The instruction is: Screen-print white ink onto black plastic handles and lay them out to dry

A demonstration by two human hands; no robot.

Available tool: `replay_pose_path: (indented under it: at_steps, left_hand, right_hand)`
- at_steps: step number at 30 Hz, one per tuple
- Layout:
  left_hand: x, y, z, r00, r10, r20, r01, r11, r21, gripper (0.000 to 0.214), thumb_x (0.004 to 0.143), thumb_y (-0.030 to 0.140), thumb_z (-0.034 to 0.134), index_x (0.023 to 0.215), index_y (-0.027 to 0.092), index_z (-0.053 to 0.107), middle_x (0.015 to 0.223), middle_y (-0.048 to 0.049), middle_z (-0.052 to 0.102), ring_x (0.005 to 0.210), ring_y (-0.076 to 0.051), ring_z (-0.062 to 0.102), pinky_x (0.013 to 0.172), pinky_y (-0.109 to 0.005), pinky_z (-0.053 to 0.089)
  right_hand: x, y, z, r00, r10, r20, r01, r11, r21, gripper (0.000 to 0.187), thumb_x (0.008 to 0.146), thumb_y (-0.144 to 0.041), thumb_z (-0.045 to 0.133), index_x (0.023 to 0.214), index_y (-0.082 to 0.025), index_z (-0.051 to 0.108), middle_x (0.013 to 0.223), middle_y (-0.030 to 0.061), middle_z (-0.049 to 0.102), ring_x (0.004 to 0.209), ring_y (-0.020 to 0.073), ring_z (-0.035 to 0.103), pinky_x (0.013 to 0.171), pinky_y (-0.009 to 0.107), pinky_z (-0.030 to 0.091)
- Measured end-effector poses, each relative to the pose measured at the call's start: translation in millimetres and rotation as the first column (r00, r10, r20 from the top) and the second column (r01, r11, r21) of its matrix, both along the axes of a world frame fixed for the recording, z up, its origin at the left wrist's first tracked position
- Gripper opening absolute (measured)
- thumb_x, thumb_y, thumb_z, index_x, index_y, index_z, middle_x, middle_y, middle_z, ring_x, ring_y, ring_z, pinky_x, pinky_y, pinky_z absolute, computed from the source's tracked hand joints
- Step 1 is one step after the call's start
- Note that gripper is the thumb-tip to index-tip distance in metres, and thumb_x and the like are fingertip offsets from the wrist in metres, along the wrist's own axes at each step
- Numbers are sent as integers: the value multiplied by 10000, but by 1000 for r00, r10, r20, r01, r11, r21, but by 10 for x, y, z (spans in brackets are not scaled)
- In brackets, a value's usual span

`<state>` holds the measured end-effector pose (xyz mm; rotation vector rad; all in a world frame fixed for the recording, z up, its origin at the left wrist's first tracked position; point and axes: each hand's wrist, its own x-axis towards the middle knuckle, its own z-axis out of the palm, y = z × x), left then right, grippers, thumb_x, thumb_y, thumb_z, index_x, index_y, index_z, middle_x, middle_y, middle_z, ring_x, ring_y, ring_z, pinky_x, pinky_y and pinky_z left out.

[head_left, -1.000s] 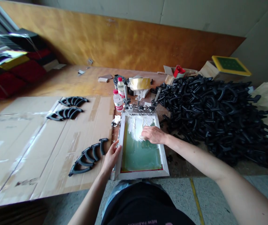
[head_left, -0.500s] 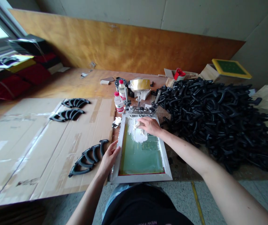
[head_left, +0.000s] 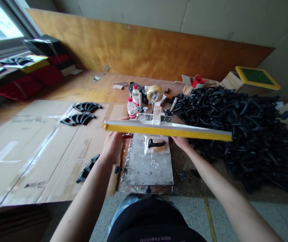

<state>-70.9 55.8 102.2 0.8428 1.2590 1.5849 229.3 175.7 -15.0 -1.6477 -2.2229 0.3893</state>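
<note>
The screen-printing frame [head_left: 166, 129] is raised and seen edge-on, with yellow tape along its near edge. At its left part is my left hand [head_left: 112, 143], closed around it, with fingertips showing over the top. My right hand [head_left: 180, 142] is below the right part of the frame; its fingers are hidden behind it. Underneath, a black curved plastic handle [head_left: 157, 144] lies in a pale holder [head_left: 147, 150] on the grey metal base plate [head_left: 150, 171]. A flat pale piece [head_left: 157, 114], perhaps a squeegee, stands up behind the frame's edge.
Curved black parts [head_left: 78, 119] lie in rows on cardboard [head_left: 50, 144] at the left. A large heap of black parts [head_left: 237, 124] fills the right. Two red-capped bottles [head_left: 132, 109] and a tape roll [head_left: 154, 93] stand behind the press clamp [head_left: 144, 116].
The frame has gone from lying flat to raised, uncovering the plate and black handle. My left hand has moved forward along it. My right hand has left the white paste and moved right.
</note>
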Motion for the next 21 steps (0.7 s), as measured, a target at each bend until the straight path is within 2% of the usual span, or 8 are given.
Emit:
replay_pose_path:
  at_steps: [5, 7, 9, 11, 14, 16, 18, 21]
  left_hand:
    - [189, -38, -251, 993, 97, 64, -94, 994, -53, 541, 835, 590, 556, 1232, 222, 554, 938, -39, 692, 778, -143, 639, 632, -236, 499]
    - [324, -274, -505, 998, -23, 66, 38, 973, -229, 573, 809, 608, 585, 1209, 197, 581, 941, -64, 706, 764, -150, 647, 610, -239, 494]
    - [499, -562, -757, 971, -194, 141, 236, 876, -420, 618, 778, 636, 607, 1162, 152, 615, 961, -113, 720, 784, -183, 666, 600, -260, 501]
    - [669, -819, -956, 946, -198, 255, 302, 822, -483, 657, 773, 677, 580, 1158, 145, 613, 1022, -140, 718, 822, -205, 678, 605, -278, 512]
    - [745, -1074, -1164, 943, 109, 314, 62, 871, -487, 634, 767, 720, 540, 1029, 150, 632, 974, -117, 712, 753, -170, 666, 559, -245, 488]
    - [602, -1212, -1295, 920, 297, 257, -135, 853, -503, 617, 739, 735, 552, 876, 140, 640, 849, -94, 701, 656, -140, 632, 521, -223, 459]
    - [322, -1384, -1454, 906, 399, 139, -270, 799, -538, 648, 722, 767, 520, 774, 133, 642, 753, -86, 684, 600, -133, 605, 517, -229, 458]
    - [-213, -1697, -1734, 871, 484, -89, -429, 659, -618, 715, 739, 800, 384, 701, 134, 640, 712, -95, 677, 584, -141, 596, 546, -258, 485]
  right_hand:
    - [-293, -428, -220, 936, 352, -14, -352, 936, 8, 204, 826, -236, 700, 1026, -208, 668, 1052, 56, 664, 1042, 202, 580, 936, 352, 435]
    - [-366, -495, -117, 928, 372, -23, -372, 928, 4, 84, 856, -206, 666, 939, -200, 679, 983, 49, 658, 988, 193, 581, 907, 343, 440]
    - [-476, -601, 31, 904, 424, -60, -424, 905, 20, 38, 873, -207, 653, 897, -190, 676, 927, 44, 651, 945, 190, 577, 874, 328, 447]
    - [-659, -791, 158, 851, 520, -67, -516, 854, 73, 51, 881, -226, 650, 902, -186, 674, 903, 49, 643, 936, 202, 564, 866, 333, 443]
    - [-1033, -1155, 224, 714, 700, 8, -694, 707, 132, 114, 915, -265, 602, 925, -179, 676, 898, 69, 633, 931, 224, 543, 846, 351, 438]
    - [-1306, -1336, 179, 621, 784, 16, -779, 615, 122, 158, 935, -297, 574, 967, -183, 679, 926, 72, 637, 939, 222, 541, 842, 349, 438]
    - [-1589, -1412, 82, 567, 823, -36, -818, 568, 87, 192, 941, -330, 569, 1038, -204, 677, 968, 60, 646, 965, 207, 547, 869, 334, 438]
    - [-2032, -1368, -113, 579, 812, -80, -814, 580, -1, 232, 954, -343, 549, 1112, -230, 677, 1006, 50, 653, 1005, 188, 556, 913, 304, 433]
